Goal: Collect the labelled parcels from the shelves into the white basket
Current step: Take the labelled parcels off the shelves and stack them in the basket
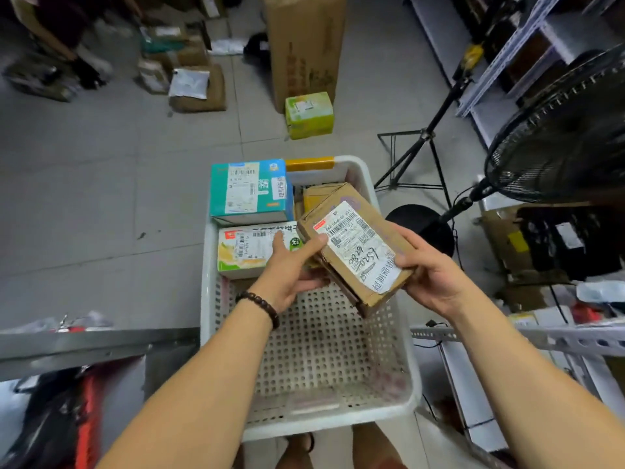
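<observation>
Brown parcel point(355, 245) over the white basket point(321, 426) — the placing step.
The left hand point(291, 265) and right hand point(436, 269) both grip it, fingers curled round its edges; it is tilted above the basket. A teal box point(248, 191) and a yellow box point(250, 250) lie at the far end. Next, I judge: lower it onto the holed floor, then release.

The brown parcel point(384, 216) carries a white label point(358, 247) with barcodes and handwritten digits, among them "6280". The teal box point(250, 192) shows a large "精"; the finer print is unreadable.
</observation>
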